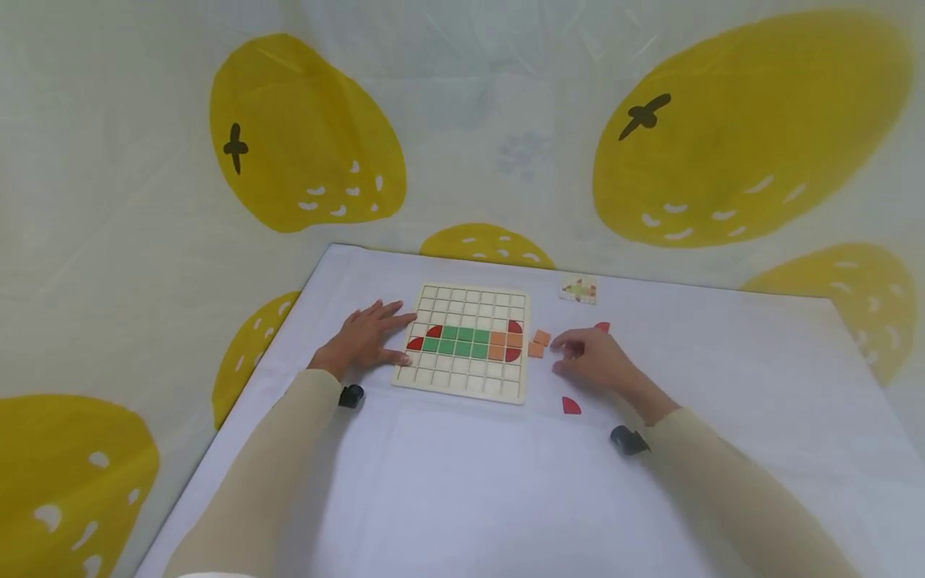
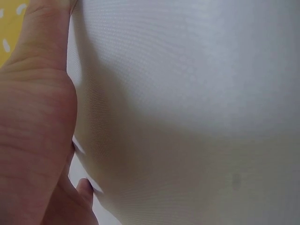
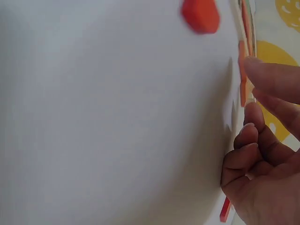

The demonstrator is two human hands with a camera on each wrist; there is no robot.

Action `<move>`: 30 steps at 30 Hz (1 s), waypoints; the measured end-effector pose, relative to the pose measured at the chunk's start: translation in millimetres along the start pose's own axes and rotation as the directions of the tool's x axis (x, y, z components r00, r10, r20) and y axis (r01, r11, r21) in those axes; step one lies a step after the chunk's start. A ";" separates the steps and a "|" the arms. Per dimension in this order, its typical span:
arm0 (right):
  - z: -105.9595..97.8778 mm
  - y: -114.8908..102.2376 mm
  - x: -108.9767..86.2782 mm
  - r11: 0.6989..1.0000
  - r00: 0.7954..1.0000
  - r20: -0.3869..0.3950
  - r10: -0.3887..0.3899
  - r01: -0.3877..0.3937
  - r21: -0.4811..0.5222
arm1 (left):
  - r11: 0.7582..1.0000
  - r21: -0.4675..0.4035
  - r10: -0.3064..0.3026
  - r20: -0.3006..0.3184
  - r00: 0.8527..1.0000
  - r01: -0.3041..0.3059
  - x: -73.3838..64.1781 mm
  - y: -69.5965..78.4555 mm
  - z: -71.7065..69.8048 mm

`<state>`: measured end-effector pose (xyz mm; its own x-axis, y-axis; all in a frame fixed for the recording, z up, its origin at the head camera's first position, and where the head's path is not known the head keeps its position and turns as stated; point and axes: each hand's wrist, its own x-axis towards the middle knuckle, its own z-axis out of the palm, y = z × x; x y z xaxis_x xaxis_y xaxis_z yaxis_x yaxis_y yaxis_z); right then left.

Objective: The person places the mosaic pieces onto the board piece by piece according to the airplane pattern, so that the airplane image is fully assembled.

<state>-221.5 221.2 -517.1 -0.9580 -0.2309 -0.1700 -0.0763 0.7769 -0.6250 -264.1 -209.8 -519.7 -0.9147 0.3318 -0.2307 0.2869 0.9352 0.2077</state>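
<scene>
A pale wooden grid board (image 1: 460, 379) lies on the table with green squares (image 1: 462, 341), orange squares (image 1: 499, 345) and red quarter-round pieces (image 1: 514, 327) in its cells. My left hand (image 1: 367, 335) rests at the board's left edge, fingers spread and thumb on its lower left part. Just right of the board lie two loose orange squares (image 1: 538, 343). Beside them is my right hand (image 1: 596, 361), its thumb and index finger apart with nothing between them and the other fingers bent. In the right wrist view, orange tiles (image 3: 243, 75) show just beyond the fingertips.
One loose red quarter-round piece (image 1: 571, 406) lies in front of my right hand, another (image 1: 602, 327) behind it. A small picture card (image 1: 578, 288) is near the table's back edge. Black wrist cameras (image 1: 629, 440) sit under both wrists. A fruit-patterned cloth (image 1: 499, 144) hangs behind the white table.
</scene>
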 end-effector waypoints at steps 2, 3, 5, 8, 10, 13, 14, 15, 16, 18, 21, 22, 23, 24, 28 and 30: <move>2.0 -4.5 7.6 1.000 1.000 -0.004 0.016 -0.016 0.001 | 1.000 -0.003 -0.003 0.001 1.000 0.003 1.3 -1.2 1.4; 3.0 -7.1 10.6 1.000 1.000 -0.004 0.026 -0.026 0.001 | 1.000 -0.006 -0.004 0.001 1.000 0.004 1.3 -1.3 1.4; 6.0 -12.1 15.9 0.999 0.999 -0.005 0.039 -0.039 0.000 | 1.000 -0.007 -0.008 0.001 1.000 0.008 0.8 -1.5 1.0; 12.1 -19.7 19.8 0.998 0.998 -0.014 0.068 -0.068 -0.011 | 1.000 -0.003 -0.010 -0.002 1.000 0.010 -1.4 -1.4 -0.8; 16.4 -23.5 21.2 0.996 0.996 -0.026 0.083 -0.083 -0.015 | 1.000 0.004 -0.009 -0.004 1.000 0.009 -2.9 -2.0 -2.1; 21.2 -26.8 22.2 0.994 0.993 -0.035 0.110 -0.111 -0.017 | 1.000 0.004 -0.012 0.004 1.000 0.012 -4.6 -4.0 -2.8; 22.0 -28.0 22.3 0.993 0.993 -0.034 0.114 -0.115 -0.015 | 1.000 0.005 -0.012 0.007 1.000 0.012 -5.1 -5.0 -3.0; 22.5 -29.1 22.3 0.993 0.992 -0.034 0.120 -0.120 -0.013 | 1.000 0.006 -0.012 0.010 1.000 0.012 -5.5 -5.9 -3.4; 22.9 -30.1 22.2 0.992 0.992 -0.034 0.123 -0.124 -0.013 | 1.000 0.006 -0.011 0.009 1.000 0.011 -5.7 -6.7 -3.9; 23.1 -31.8 21.9 0.992 0.991 -0.036 0.128 -0.128 -0.009 | 1.000 0.009 -0.011 0.002 1.000 0.011 -5.7 -7.9 -4.6; 22.6 -32.8 21.6 0.992 0.991 -0.040 0.125 -0.125 -0.011 | 1.000 -0.001 -0.007 -0.014 1.000 0.007 -4.0 -7.9 -4.3; 22.5 -32.4 21.5 0.992 0.991 -0.039 0.126 -0.127 -0.015 | 1.000 -0.004 -0.005 -0.014 1.000 0.005 -3.1 -7.6 -3.6; 22.3 -31.8 21.4 0.991 0.991 -0.037 0.128 -0.129 -0.020 | 1.000 -0.008 -0.006 -0.013 1.000 0.006 -2.0 -7.1 -2.6; 22.1 -31.0 21.3 0.991 0.991 -0.035 0.128 -0.129 -0.029 | 1.000 -0.012 -0.005 -0.010 1.000 0.005 -0.9 -6.6 -1.5; 19.6 -26.8 19.9 0.991 0.992 -0.030 0.119 -0.120 -0.056 | 1.000 -0.012 0.002 -0.001 1.000 -0.002 2.0 -4.0 1.9; 16.1 -26.3 18.8 0.993 0.994 -0.033 0.102 -0.104 -0.055 | 1.000 -0.020 0.011 0.000 1.000 -0.011 2.1 -2.3 2.0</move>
<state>-233.0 187.0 -516.2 -0.9693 -0.1311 -0.2079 0.0085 0.8276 -0.5613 -266.1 -211.1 -522.6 -0.9113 0.3422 -0.2289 0.2912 0.9288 0.2292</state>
